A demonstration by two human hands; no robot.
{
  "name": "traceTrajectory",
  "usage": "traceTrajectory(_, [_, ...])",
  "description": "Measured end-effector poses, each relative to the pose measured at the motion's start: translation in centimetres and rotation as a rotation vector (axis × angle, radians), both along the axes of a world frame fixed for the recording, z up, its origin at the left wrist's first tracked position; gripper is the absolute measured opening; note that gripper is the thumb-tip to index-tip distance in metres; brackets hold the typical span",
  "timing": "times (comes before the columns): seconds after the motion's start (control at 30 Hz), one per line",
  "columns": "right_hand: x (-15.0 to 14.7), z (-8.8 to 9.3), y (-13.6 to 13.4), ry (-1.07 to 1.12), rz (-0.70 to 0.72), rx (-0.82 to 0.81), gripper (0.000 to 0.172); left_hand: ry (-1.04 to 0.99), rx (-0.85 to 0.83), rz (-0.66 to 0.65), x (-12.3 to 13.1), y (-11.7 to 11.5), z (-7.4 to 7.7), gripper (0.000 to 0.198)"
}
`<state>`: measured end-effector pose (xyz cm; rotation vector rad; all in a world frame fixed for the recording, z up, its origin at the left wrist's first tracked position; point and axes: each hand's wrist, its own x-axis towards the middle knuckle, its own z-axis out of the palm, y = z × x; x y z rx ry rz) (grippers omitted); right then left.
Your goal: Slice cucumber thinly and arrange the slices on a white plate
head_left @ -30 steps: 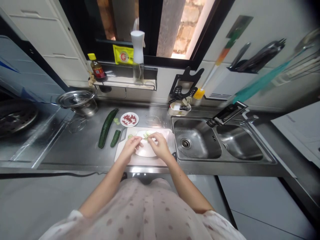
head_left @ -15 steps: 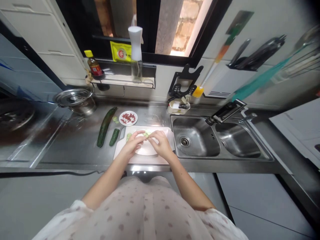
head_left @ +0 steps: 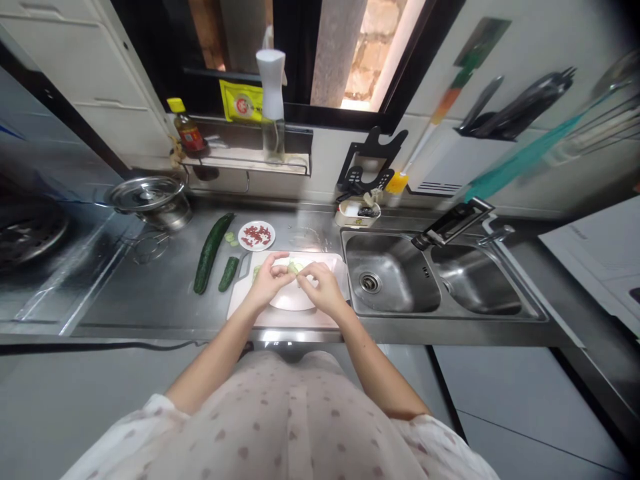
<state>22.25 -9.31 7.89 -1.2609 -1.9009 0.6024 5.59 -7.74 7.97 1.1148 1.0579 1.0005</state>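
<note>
Over a white plate my two hands meet, fingertips close together. My left hand pinches a pale green cucumber slice. My right hand has its thumb and fingers closed at the slice's right side. Beneath the plate lies a light pink cutting board. More cucumber slices rest on the board, partly hidden behind my left hand. Left of the board are a short cucumber piece and a long cucumber. A small plate with chopped red bits sits behind the board.
A double steel sink with a black faucet adjoins the board's right side. At the back left stands a lidded steel pot. A wall shelf holds a sauce bottle and a spray bottle. A knife holder hangs at right.
My left hand's fingers have shifted and curled slightly, and the cucumber slice shows a little more between my hands. My right hand stays almost in place.
</note>
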Motion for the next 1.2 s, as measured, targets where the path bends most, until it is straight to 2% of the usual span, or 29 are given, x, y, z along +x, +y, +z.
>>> traceTrajectory(0.4, [0.4, -0.7, 0.3, 0.115, -0.086, -0.188, 0.019, 0.113, 0.176, -0.010, 1.0, 0.0, -0.6, 0.055])
traceTrajectory(0.73, [1.0, -1.4, 0.7, 0.156, -0.108, -0.297, 0.020, 0.181, 0.207, -0.014, 1.3, 0.5, -1.7, 0.054])
traceTrajectory(1.0, [1.9, -2.7, 1.1, 0.089, -0.119, -0.326, 0.017, 0.124, 0.175, -0.060, 2.0, 1.5, -3.7, 0.051])
traceTrajectory(1.1, [2.3, -4.0, 1.3, 0.021, -0.144, -0.370, 0.016, 0.129, 0.157, -0.076, 2.4, 2.0, -5.3, 0.045])
traceTrajectory(1.2, [2.7, -5.7, 1.4, -0.072, -0.161, -0.432, 0.016, 0.184, 0.125, -0.087, 2.9, 2.4, -7.6, 0.042])
